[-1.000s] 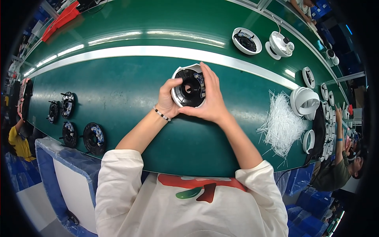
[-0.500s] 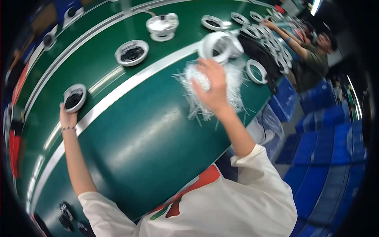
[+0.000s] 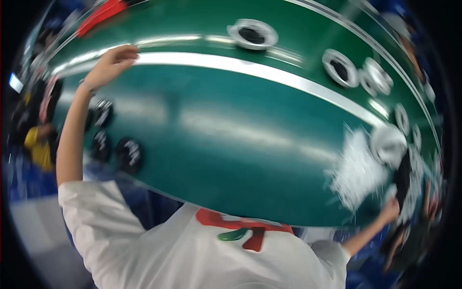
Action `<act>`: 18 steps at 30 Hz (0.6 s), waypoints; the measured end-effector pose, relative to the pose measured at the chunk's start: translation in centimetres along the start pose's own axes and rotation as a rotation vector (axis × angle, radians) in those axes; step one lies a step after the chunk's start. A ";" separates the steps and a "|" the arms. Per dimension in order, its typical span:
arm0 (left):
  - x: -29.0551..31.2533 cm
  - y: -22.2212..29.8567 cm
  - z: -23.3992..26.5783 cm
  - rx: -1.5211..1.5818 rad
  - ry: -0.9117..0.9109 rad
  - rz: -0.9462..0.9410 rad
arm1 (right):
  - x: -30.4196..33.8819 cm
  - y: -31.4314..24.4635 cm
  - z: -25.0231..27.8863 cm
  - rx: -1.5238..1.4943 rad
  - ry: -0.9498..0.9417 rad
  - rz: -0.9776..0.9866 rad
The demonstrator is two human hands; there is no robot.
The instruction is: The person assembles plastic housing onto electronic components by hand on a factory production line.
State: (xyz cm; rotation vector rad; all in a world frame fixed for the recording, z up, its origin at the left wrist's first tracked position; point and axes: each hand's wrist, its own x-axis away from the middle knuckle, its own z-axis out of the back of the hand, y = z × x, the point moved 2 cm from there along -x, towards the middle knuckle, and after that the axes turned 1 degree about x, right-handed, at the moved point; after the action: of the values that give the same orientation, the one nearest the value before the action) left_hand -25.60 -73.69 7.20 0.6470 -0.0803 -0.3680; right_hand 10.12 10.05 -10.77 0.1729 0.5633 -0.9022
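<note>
My left hand (image 3: pixel 111 66) is over the pale rail at the far left, its fingers loosely bent and apart, with nothing seen in them. On the green belt to its right sits a white round housing with a black centre (image 3: pixel 252 34). My right hand (image 3: pixel 389 210) is low at the right, smeared by motion, beside a small white piece (image 3: pixel 391 193); whether it grips that piece does not show. Close to it lies a heap of thin clear-white strips (image 3: pixel 358 171). White round housings (image 3: pixel 387 145) stand just beyond the heap.
Several black round parts (image 3: pixel 129 154) lie at the table's left end. Farther along the belt are another black-centred housing (image 3: pixel 340 69) and a white unit (image 3: pixel 378 77). A red object (image 3: pixel 102 16) lies at the far left. A person in yellow (image 3: pixel 41 147) is at left; another is at right.
The view has swung left. My left hand has let go of the black-centred housing, which stays on the belt. My right hand has moved from above the strip heap to its near right side.
</note>
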 end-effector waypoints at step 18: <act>11.3 -5.3 -9.4 -0.185 -0.404 0.426 | 16.8 -38.5 15.6 -1.048 -0.338 1.255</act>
State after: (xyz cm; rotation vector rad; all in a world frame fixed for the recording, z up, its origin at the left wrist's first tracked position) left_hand -14.98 -76.29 -3.96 0.3513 -0.5543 -0.0870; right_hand -5.69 -31.16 -3.11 -0.5370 0.4256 0.6261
